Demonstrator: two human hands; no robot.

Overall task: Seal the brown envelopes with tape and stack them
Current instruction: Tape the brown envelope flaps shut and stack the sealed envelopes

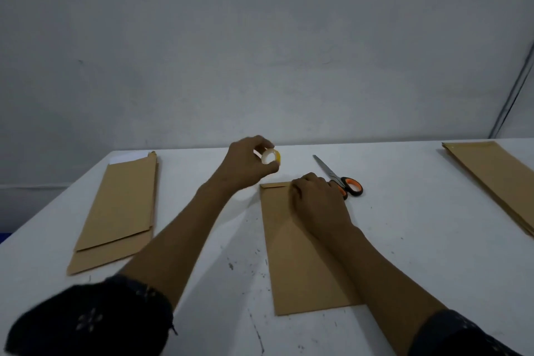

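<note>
Left hand (245, 166) grip pinches tape roll (270, 156) aloft; right hand (316, 199) fingers curled, pressing envelope (291, 257) flap

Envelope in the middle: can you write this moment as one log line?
left hand: holds tape roll | right hand: presses envelope flap | scissors: idle

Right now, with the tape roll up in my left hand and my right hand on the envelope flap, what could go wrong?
Tape stretched from the tape roll in the left hand may twist or stick to itself before reaching the middle envelope. The right hand covers the flap, so tape could land crooked. The scissors lie right beside that hand and could get knocked.
</note>
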